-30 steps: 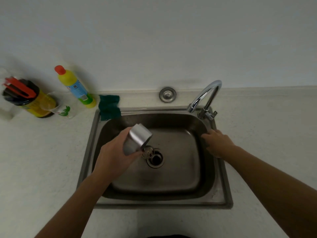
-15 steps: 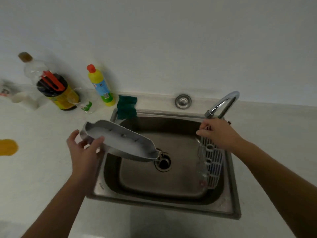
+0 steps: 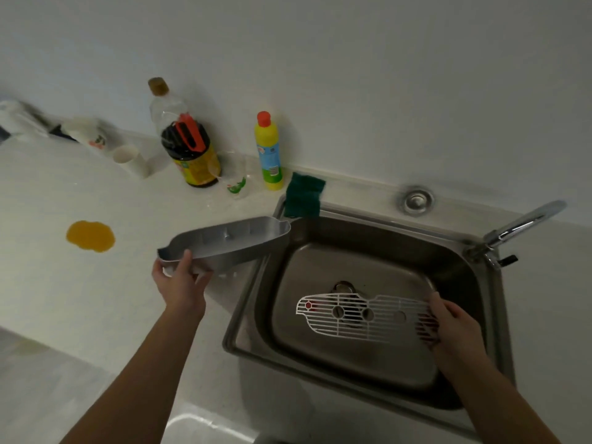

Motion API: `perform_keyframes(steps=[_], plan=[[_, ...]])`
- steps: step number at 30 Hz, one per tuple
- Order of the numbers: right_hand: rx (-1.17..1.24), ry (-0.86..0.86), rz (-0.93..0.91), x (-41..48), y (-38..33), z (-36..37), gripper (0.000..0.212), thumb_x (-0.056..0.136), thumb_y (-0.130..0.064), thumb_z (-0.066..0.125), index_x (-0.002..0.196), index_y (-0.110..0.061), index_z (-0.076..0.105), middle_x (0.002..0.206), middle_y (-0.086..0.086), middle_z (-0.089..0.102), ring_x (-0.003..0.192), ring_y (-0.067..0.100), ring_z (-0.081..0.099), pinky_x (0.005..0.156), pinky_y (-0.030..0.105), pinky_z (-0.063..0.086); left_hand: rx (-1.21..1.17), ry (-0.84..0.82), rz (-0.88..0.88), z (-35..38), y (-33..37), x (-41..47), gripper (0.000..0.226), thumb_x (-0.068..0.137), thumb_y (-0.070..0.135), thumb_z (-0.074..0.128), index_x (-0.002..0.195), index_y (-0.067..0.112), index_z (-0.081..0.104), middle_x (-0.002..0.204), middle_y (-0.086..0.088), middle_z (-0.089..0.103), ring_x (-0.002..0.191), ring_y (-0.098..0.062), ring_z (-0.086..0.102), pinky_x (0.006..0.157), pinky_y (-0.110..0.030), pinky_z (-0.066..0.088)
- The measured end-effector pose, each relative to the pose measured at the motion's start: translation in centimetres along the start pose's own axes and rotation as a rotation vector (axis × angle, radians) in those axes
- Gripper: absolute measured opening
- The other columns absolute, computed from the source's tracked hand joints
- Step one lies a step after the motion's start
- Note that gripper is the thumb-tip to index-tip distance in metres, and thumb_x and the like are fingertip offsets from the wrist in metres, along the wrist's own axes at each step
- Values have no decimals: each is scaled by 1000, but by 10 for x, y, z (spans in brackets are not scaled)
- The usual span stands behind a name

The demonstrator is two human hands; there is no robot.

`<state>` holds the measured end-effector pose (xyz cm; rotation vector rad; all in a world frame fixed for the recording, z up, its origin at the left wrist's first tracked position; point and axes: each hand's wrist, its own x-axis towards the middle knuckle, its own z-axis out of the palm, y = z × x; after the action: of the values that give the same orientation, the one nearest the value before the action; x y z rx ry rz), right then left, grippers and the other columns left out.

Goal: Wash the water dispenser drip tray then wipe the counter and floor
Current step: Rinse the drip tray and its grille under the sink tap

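Observation:
My left hand [image 3: 181, 285] grips one end of the silver drip tray [image 3: 230, 240], held level just above the white counter [image 3: 64, 299] left of the sink. My right hand [image 3: 455, 325] holds the right end of the white drip tray grille [image 3: 355, 314], which lies flat low inside the steel sink [image 3: 320, 357], over the drain. A green sponge [image 3: 304, 195] hangs over the sink's back left rim. An orange spill [image 3: 90, 236] lies on the counter at the left.
A yellow detergent bottle [image 3: 268, 152], a dark sauce bottle [image 3: 192, 155], a clear bottle [image 3: 165, 104] and paper cups [image 3: 128, 158] stand along the wall. The tap [image 3: 519, 229] curves at the sink's back right. A round steel plug [image 3: 416, 200] sits behind the sink.
My left hand carried the drip tray from over the sink leftward to above the counter. My right hand lowered the grille from upright at the sink's right wall to flat over the drain.

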<state>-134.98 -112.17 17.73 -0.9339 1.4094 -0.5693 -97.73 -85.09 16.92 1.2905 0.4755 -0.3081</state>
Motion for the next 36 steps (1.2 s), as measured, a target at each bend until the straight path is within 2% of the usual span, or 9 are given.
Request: perform_keyframes(steps=[5,12,16,19,22,25,28,31,36], plan=[[72,-22,50,-14,2,22,22,102,-28,64,100,-7,72,89,13,73,77,23,70,70,38,58,114,-25,58,-12,5,34,74,92,21,78,156,24,40,135,-6,60,114,-18,65,96,-35,57],[145,-25,134,-30,-6,55,21,104,-29,59,93,-16,70,89,7,73,78,17,71,69,36,61,472,-17,102,-37,11,66,53,90,24,78,138,16,58,127,-10,67,121,-34,64,101,-43,53],[160,-62,152,-28,-10,64,20,104,-31,60,96,-15,71,93,7,72,82,19,69,77,39,57,785,75,153,-40,10,59,91,85,38,83,159,18,34,161,-16,36,146,-42,39,115,-58,41],[168,-82,139,-25,-11,62,20,104,-32,59,99,-16,71,93,6,72,81,18,69,75,37,60,896,90,390,-28,8,30,89,85,36,84,157,22,34,157,-15,37,143,-36,40,114,-52,41],[171,-94,136,-20,-11,51,22,104,-34,59,101,-15,71,94,8,73,84,21,70,78,42,58,841,-156,482,-3,-11,-15,66,89,31,79,146,25,48,140,-3,55,125,-20,56,104,-40,51],[166,-69,147,-16,-12,36,24,103,-35,60,105,-15,73,94,7,78,87,21,74,73,41,58,736,-432,305,25,-38,-61,43,91,35,74,131,37,58,117,13,66,103,-4,65,85,-27,56],[196,-52,158,-8,-17,17,26,103,-37,58,103,-15,72,94,8,76,86,23,73,69,40,59,739,-670,217,54,-63,-89,25,95,38,68,117,48,61,107,15,71,97,2,68,78,-20,57],[251,-19,166,2,-22,-5,27,103,-36,59,96,-13,72,84,7,76,72,20,75,61,36,60,686,-877,49,82,-83,-106,13,100,39,62,106,49,67,107,16,74,97,-4,72,72,-23,60],[268,-4,223,27,-22,-42,29,102,-36,61,100,-10,74,93,12,78,85,26,75,81,47,59,728,-941,-200,121,-109,-111,19,103,30,62,97,40,76,104,1,79,93,-20,78,72,-32,63]])
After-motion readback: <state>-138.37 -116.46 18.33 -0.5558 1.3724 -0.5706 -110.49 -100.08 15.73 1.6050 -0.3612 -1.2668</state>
